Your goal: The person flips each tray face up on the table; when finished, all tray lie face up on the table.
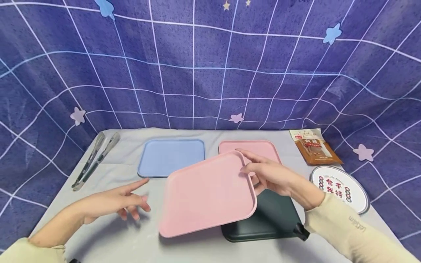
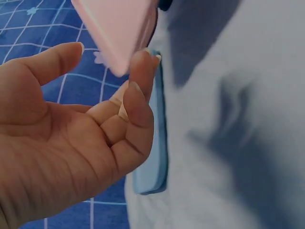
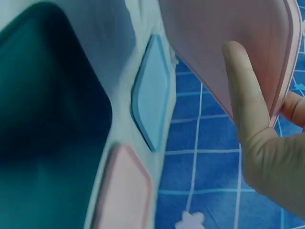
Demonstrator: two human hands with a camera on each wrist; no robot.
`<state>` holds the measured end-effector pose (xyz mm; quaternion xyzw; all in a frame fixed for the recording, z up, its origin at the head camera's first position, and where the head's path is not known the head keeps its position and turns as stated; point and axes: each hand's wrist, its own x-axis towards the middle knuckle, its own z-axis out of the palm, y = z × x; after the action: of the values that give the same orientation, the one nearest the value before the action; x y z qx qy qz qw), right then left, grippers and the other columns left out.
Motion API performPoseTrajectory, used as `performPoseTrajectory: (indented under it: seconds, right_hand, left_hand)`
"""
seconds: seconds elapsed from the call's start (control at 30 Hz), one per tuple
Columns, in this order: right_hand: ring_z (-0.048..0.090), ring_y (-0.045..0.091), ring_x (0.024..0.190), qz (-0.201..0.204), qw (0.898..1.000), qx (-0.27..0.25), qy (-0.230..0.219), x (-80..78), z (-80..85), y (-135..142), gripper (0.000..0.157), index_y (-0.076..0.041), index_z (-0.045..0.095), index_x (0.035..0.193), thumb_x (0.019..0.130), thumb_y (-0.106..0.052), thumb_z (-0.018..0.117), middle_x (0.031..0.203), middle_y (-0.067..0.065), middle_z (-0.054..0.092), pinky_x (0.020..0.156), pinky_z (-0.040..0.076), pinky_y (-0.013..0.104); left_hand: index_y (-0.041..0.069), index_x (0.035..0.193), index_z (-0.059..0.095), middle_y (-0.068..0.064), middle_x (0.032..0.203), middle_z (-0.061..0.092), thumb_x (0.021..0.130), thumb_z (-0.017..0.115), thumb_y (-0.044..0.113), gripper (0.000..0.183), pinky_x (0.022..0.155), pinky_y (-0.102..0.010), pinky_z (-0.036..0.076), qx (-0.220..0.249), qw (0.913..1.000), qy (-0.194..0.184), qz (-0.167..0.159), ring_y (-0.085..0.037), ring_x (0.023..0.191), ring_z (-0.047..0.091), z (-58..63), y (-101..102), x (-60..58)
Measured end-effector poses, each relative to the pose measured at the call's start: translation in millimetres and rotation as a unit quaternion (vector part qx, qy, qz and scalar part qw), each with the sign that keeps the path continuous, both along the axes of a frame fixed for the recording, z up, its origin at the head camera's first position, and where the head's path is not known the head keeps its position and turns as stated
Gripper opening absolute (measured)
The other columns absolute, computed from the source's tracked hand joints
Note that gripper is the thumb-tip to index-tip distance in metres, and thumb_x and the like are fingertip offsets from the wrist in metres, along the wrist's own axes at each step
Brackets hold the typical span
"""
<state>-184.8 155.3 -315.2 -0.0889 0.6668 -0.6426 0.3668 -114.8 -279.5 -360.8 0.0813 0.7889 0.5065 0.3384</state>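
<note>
My right hand (image 1: 268, 174) grips the right edge of a pink tray (image 1: 207, 193), its thumb and fingers on opposite faces. The tray is tilted in the air and overlaps a dark green tray (image 1: 269, 219) and a second pink tray (image 1: 253, 146) in the head view. The right wrist view shows a long finger lying along the underside of the held pink tray (image 3: 257, 43). My left hand (image 1: 113, 201) holds nothing; it hovers over the cloth left of that tray, index finger extended and the others loosely bent. Behind it lies a blue tray (image 1: 172, 157).
Metal tongs (image 1: 95, 160) with dark handles lie at the far left of the cloth-covered table (image 1: 131, 241). At the right are a brown packet (image 1: 315, 148) and a white oval plate (image 1: 340, 188) with red characters. A blue grid-patterned curtain (image 1: 210, 84) rises behind.
</note>
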Motion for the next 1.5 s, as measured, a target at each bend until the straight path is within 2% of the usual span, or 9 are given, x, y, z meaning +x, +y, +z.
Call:
performPoseTrajectory:
  seconds: [0.3, 0.43, 0.5, 0.63, 0.83, 1.03, 1.23, 1.37, 1.5]
  right_hand:
    - [0.073, 0.020, 0.082, -0.035, 0.998, -0.053, -0.017, 9.2, -35.3, -27, 0.075, -0.027, 0.019, 0.160, 0.097, -0.012, 0.055, 0.103, 0.004, 0.066, 0.069, 0.061, 0.041]
    - [0.073, 0.019, 0.079, -0.071, 0.997, -0.041, -0.005, 10.0, -46.0, -37, 0.069, -0.027, 0.027, 0.158, 0.098, -0.015, 0.057, 0.097, 0.002, 0.066, 0.065, 0.060, 0.038]
    - [0.074, 0.020, 0.080, -0.071, 0.997, -0.030, -0.005, 10.1, -50.0, -41, 0.067, -0.028, 0.028, 0.158, 0.099, -0.016, 0.058, 0.096, 0.003, 0.066, 0.066, 0.060, 0.038]
    - [0.073, 0.023, 0.084, -0.011, 0.999, -0.024, -0.031, 9.6, -54.3, -42, 0.074, -0.028, 0.022, 0.160, 0.098, -0.012, 0.059, 0.103, 0.007, 0.064, 0.069, 0.061, 0.044]
    - [0.074, 0.025, 0.087, 0.109, 0.991, -0.016, -0.071, 10.7, -56.7, -42, 0.100, -0.034, 0.000, 0.162, 0.091, -0.003, 0.063, 0.104, 0.007, 0.064, 0.068, 0.061, 0.043]
    - [0.075, 0.024, 0.080, 0.135, 0.988, 0.009, -0.070, 12.2, -65.7, -55, 0.114, -0.034, -0.008, 0.161, 0.084, 0.001, 0.069, 0.098, 0.008, 0.066, 0.064, 0.061, 0.040]
    - [0.074, 0.023, 0.069, 0.102, 0.992, 0.029, -0.071, 13.8, -76.5, -66, 0.116, -0.030, -0.003, 0.162, 0.080, 0.005, 0.070, 0.090, 0.011, 0.065, 0.062, 0.061, 0.038]
    - [0.073, 0.023, 0.064, 0.078, 0.995, 0.040, -0.054, 12.8, -80.4, -71, 0.113, -0.027, 0.002, 0.163, 0.078, 0.007, 0.069, 0.090, 0.012, 0.065, 0.061, 0.061, 0.039]
    - [0.073, 0.022, 0.063, 0.072, 0.995, 0.045, -0.045, 11.7, -83.5, -74, 0.111, -0.025, 0.005, 0.163, 0.078, 0.007, 0.069, 0.091, 0.012, 0.065, 0.060, 0.061, 0.038]
  left_hand:
    - [0.009, 0.162, 0.004, -0.011, 0.110, 0.070, 0.103, 0.056, 0.028, 0.082, 0.069, -0.027, 0.052, 0.036, 0.9993, -0.012, 0.003, -0.019, 0.087, 0.068, -16.8, -4, 1.6]
    - [0.011, 0.162, -0.002, -0.006, 0.107, 0.070, 0.103, 0.055, 0.021, 0.082, 0.070, -0.025, 0.051, 0.068, 0.9974, -0.023, -0.003, -0.013, 0.086, 0.065, -22.0, -15, 2.5]
    - [0.013, 0.162, -0.008, -0.002, 0.102, 0.068, 0.104, 0.054, 0.018, 0.084, 0.070, -0.024, 0.049, 0.088, 0.9956, -0.032, -0.006, -0.010, 0.084, 0.062, -25.3, -21, 3.3]
    - [0.024, 0.160, -0.015, 0.004, 0.091, 0.060, 0.104, 0.052, 0.014, 0.088, 0.070, -0.024, 0.048, 0.115, 0.9919, -0.053, -0.006, -0.007, 0.076, 0.056, -29.6, -35, 6.9]
    - [0.036, 0.160, -0.012, 0.007, 0.081, 0.048, 0.105, 0.050, 0.015, 0.086, 0.074, -0.029, 0.046, 0.069, 0.9957, -0.059, -0.017, -0.006, 0.070, 0.053, -25.6, -58, 13.1]
    - [0.029, 0.160, -0.015, 0.003, 0.078, 0.052, 0.104, 0.051, 0.012, 0.088, 0.077, -0.030, 0.046, 0.063, 0.9958, -0.054, -0.041, -0.005, 0.069, 0.056, -24.3, -70, 14.0]
    - [0.016, 0.158, -0.020, 0.006, 0.076, 0.053, 0.103, 0.052, 0.009, 0.091, 0.070, -0.028, 0.046, 0.082, 0.9936, -0.059, -0.050, -0.003, 0.066, 0.054, -32.5, -73, 12.0]
    - [0.011, 0.157, -0.023, 0.007, 0.074, 0.051, 0.103, 0.051, 0.007, 0.092, 0.066, -0.028, 0.046, 0.099, 0.9923, -0.054, -0.053, -0.004, 0.065, 0.051, -37.8, -74, 7.1]
    - [0.010, 0.157, -0.021, 0.008, 0.074, 0.051, 0.102, 0.053, 0.008, 0.092, 0.064, -0.028, 0.047, 0.088, 0.9938, -0.051, -0.045, -0.005, 0.064, 0.051, -39.9, -76, 3.5]
